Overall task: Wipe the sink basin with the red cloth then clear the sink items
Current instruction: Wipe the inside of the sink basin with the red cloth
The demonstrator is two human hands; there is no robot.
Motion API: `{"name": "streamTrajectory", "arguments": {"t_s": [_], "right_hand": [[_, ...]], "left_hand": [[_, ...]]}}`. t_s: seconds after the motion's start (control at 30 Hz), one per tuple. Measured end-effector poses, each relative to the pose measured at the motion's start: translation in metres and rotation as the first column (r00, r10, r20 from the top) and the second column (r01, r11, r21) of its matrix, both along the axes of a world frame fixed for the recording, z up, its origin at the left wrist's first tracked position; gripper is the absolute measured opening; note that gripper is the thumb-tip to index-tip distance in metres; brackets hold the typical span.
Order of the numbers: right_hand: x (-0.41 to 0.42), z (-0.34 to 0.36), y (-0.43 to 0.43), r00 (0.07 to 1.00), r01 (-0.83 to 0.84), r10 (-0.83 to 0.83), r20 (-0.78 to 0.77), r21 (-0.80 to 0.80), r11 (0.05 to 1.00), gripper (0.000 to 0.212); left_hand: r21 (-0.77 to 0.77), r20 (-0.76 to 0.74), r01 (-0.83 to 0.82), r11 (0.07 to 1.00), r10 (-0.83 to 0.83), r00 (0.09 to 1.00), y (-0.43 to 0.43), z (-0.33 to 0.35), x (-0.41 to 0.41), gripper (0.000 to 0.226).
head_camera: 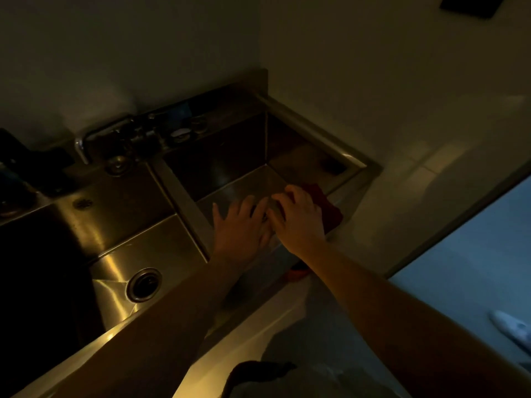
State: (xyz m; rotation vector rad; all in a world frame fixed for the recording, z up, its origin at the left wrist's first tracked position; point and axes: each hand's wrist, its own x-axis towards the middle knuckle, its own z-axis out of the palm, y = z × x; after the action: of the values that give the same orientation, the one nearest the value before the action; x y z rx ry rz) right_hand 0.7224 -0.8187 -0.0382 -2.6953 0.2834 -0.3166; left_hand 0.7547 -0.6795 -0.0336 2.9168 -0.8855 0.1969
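Nearest us, our left hand (241, 225) reaches over the front rim with fingers straight and spread, holding nothing. It is likely there to steady us or help flatten the fabric, though the dim light hides whether it touches the steel. Just beside it, our right hand (296, 216) curls its fingers over the red cloth (327, 208), bunching it at the right side of the sink basin (221, 165), so we judge the wiping is under way. Farther back, the faucet (82, 146) and the small items (181, 133) on the rear ledge are not yet cleared.
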Motion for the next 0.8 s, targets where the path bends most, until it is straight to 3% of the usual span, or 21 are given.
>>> {"name": "streamTrajectory", "arguments": {"t_s": [0.17,0.4,0.53,0.8], "right_hand": [[0.006,-0.004,-0.022,0.999,0.052,-0.052,-0.011,-0.025,0.998,0.043],[0.011,-0.009,-0.051,0.987,0.061,-0.074,-0.144,-0.097,0.993,0.047],[0.015,-0.010,-0.060,0.987,0.105,-0.119,-0.105,-0.128,0.986,0.047],[0.022,-0.022,-0.073,0.981,0.161,-0.171,-0.096,-0.101,0.982,0.050]], "left_hand": [[0.009,-0.042,0.046,0.999,-0.045,0.998,-0.021,-0.002,0.015,0.064],[-0.016,-0.065,0.090,0.996,-0.091,0.994,-0.042,-0.009,0.036,0.059],[-0.050,-0.069,0.145,0.988,-0.148,0.987,-0.053,-0.010,0.045,0.059],[0.049,-0.073,0.238,0.970,-0.234,0.970,-0.070,-0.014,0.056,0.063]]}}
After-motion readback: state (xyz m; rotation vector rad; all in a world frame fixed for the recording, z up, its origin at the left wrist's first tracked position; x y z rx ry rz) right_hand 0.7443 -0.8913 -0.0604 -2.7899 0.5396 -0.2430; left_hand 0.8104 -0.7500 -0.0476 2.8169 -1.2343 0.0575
